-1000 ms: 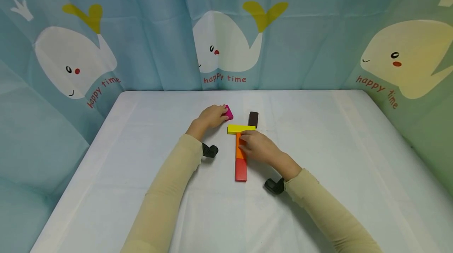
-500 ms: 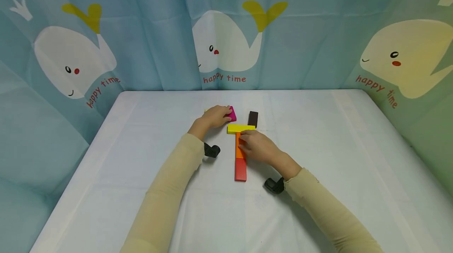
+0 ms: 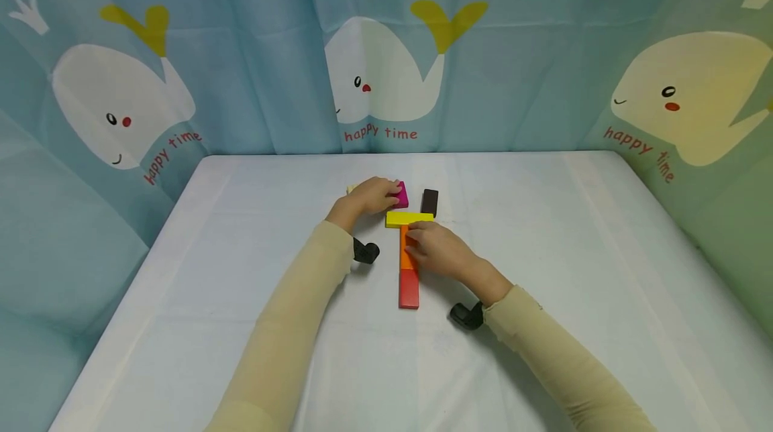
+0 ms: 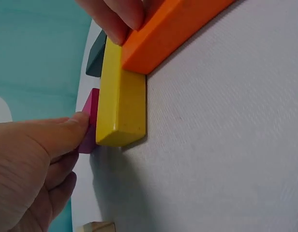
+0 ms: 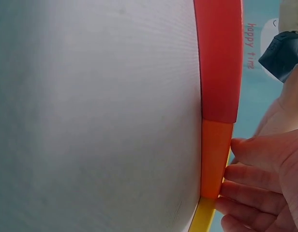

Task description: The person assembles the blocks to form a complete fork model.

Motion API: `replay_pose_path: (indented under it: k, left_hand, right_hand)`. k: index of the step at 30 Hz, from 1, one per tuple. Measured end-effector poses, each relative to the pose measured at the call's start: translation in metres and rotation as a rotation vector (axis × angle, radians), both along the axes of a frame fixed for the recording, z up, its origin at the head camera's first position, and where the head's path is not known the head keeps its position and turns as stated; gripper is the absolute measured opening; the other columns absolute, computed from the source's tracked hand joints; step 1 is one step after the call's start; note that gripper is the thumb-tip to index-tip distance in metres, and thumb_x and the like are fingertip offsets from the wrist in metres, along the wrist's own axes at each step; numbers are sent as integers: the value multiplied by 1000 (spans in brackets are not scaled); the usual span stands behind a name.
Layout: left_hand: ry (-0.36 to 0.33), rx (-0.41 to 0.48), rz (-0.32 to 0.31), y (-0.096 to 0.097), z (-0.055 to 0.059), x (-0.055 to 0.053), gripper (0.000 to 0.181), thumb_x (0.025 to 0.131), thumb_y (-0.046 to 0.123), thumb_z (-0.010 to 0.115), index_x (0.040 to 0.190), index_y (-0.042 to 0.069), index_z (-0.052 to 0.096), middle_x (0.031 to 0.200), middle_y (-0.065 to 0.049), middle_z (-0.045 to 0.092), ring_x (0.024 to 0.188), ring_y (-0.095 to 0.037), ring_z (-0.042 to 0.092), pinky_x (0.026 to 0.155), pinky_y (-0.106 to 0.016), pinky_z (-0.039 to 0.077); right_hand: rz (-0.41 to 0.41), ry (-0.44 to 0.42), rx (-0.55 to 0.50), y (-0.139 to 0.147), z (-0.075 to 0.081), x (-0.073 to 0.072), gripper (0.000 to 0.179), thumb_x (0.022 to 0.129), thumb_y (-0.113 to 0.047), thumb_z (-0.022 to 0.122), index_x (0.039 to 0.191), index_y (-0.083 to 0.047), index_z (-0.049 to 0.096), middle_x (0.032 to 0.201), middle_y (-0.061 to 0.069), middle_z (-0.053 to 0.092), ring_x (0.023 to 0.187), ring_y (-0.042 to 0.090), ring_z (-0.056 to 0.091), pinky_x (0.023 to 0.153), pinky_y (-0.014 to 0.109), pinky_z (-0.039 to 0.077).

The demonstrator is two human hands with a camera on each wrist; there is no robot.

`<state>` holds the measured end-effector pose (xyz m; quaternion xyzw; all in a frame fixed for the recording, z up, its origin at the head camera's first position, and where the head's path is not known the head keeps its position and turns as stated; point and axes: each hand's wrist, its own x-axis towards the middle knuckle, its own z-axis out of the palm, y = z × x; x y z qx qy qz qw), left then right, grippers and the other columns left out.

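Observation:
My left hand (image 3: 371,196) pinches a magenta block (image 3: 401,195) just behind the yellow block (image 3: 410,219); in the left wrist view the thumb lies on the side of the magenta block (image 4: 91,121). The yellow block lies crosswise at the far end of an orange block (image 3: 405,254). A red block (image 3: 408,289) continues the line towards me. My right hand (image 3: 443,249) touches the orange block with its fingertips; in the right wrist view its fingers (image 5: 255,176) look fairly straight along the orange block (image 5: 216,157).
A dark brown block (image 3: 429,202) stands behind the right end of the yellow block. Partly hidden behind my left hand is a pale wooden block (image 4: 96,227). A white cloth (image 3: 543,231) covers the table, with a whale-printed curtain (image 3: 519,96) around it.
My left hand has slid the magenta block to the right, closer to the dark brown one, uncovering a bit of the pale block. The right hand has stayed on the orange block.

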<state>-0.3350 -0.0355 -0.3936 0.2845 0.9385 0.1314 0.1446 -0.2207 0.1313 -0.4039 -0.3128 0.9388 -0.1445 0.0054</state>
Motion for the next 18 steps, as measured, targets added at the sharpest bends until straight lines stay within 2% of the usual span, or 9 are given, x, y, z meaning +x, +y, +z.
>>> replay_pose_path:
  k: [7, 18]
  left_hand:
    - [2, -7, -25, 6, 3, 1, 42, 95, 24, 50, 135, 12, 47, 134, -6, 49, 120, -20, 44, 104, -32, 29]
    - [0, -7, -47, 9, 4, 0, 41, 95, 21, 50, 135, 12, 47, 134, -7, 49, 119, -21, 45, 104, -31, 28]
  right_hand:
    - [3, 2, -8, 0, 0, 1, 28, 85, -14, 66, 106, 5, 65, 104, 14, 63, 95, 26, 58, 88, 38, 46]
    - [0, 7, -17, -1, 1, 1, 29, 84, -13, 67, 106, 5, 65, 103, 14, 63, 96, 27, 58, 88, 38, 46]
